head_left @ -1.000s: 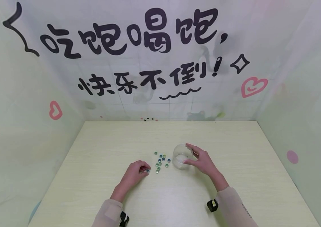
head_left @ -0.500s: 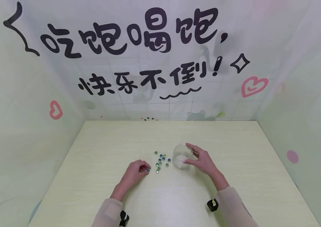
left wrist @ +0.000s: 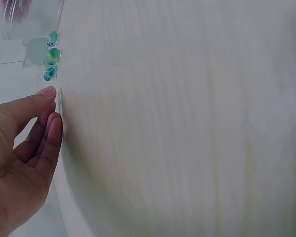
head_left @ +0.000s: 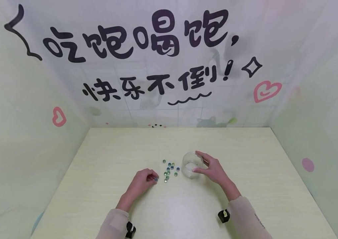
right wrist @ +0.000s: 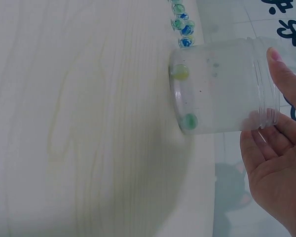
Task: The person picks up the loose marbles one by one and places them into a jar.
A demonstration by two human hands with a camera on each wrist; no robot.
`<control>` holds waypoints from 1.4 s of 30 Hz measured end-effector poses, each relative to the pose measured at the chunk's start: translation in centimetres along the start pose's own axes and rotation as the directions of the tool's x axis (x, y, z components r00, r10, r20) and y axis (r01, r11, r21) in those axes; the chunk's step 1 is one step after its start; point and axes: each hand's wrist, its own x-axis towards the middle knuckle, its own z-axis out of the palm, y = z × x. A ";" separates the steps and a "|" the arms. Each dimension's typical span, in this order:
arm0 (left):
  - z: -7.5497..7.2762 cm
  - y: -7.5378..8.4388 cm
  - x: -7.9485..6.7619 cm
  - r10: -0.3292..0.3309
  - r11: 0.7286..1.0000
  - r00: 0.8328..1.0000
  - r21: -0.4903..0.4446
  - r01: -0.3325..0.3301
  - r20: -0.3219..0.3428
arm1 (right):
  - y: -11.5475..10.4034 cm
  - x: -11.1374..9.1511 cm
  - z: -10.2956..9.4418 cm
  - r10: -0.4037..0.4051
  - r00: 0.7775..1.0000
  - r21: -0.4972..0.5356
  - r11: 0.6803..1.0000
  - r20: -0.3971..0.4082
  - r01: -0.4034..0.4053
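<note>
Near the middle of the table, my left hand (head_left: 143, 181) has thumb and fingers together around a blue glass marble (head_left: 156, 179); in the left wrist view the fingers (left wrist: 53, 129) hide that marble. Several blue, green and yellowish marbles (head_left: 168, 173) lie loosely grouped just right of the left hand. Beyond them a clear, open-topped jar (head_left: 188, 173) stands upright on the table. My right hand (head_left: 213, 170) grips it from the right near the rim, thumb in front. Through the jar's wall, the right wrist view shows a yellowish marble (right wrist: 180, 72) and a green marble (right wrist: 189, 121).
The pale wooden table (head_left: 246, 146) is enclosed by a printed backdrop (head_left: 115, 116) at the back and sides. Black straps with small devices (head_left: 224, 216) sit at both wrists.
</note>
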 end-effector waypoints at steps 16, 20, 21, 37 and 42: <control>0.0 0.0 -0.1 0.014 1.000 1.000 -0.016 -0.014 -0.013 | 0.1 0.1 0.0 -0.002 1.000 0.002 1.000 0.005 0.002; -0.1 0.0 -0.1 0.015 1.000 1.000 -0.013 -0.015 -0.014 | -1.6 -0.3 -0.1 0.002 1.000 0.001 1.000 0.009 -0.002; -0.1 0.0 -0.1 0.016 1.000 1.000 -0.011 -0.017 -0.015 | -2.2 -0.4 -0.2 0.005 1.000 0.004 1.000 0.010 -0.005; -0.2 0.2 -0.1 0.021 1.000 0.999 0.006 -0.021 -0.028 | -1.6 -0.3 0.1 0.006 1.000 0.005 1.000 0.001 -0.006; -0.2 0.4 0.1 0.029 1.000 0.999 0.006 -0.028 -0.035 | -0.2 0.0 0.2 -0.003 1.000 0.003 1.000 -0.004 0.003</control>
